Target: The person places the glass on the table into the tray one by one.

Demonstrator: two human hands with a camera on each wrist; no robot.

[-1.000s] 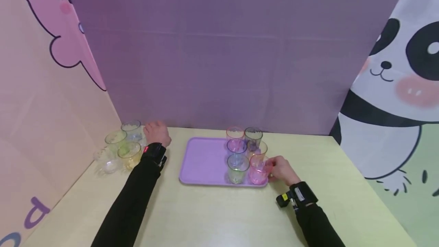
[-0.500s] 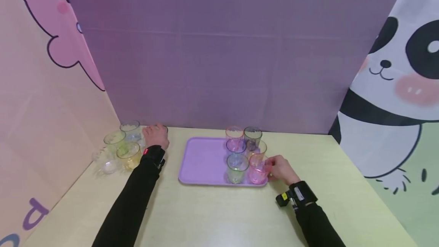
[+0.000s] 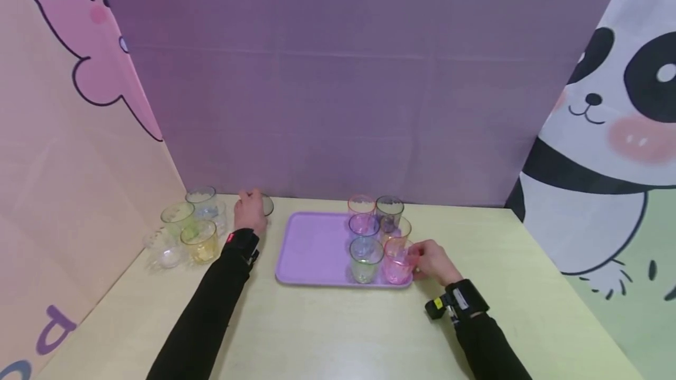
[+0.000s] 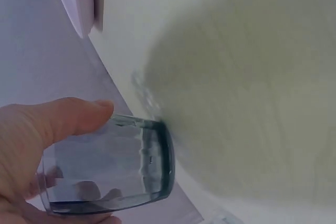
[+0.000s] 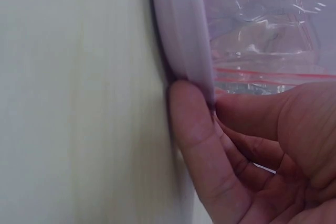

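Observation:
My left hand (image 3: 250, 213) grips a smoky grey glass (image 4: 155, 166) near the back edge of the table, thumb on one side and fingers round the other. In the head view only part of this glass's rim shows beyond the hand. At the near right corner of the purple tray (image 3: 314, 248), my right hand (image 3: 434, 261) pinches the rim between thumb and fingers. Next to that hand stands a pink glass (image 3: 396, 265), with a green-rimmed glass (image 3: 364, 265) to its left. Behind them on the tray are several more, including a dark glass (image 3: 389, 209).
A cluster at the left wall holds a yellow glass (image 3: 200, 245), a green glass (image 3: 178, 214), a bluish glass (image 3: 202, 201) and a clear scalloped glass (image 3: 168, 251). The purple backdrop (image 3: 338, 87) rises behind the table. Bare tray surface lies left of the standing glasses.
My left hand has shifted right from beside the left cluster, bringing the smoky grey glass with it. The right hand and the tray stay in place.

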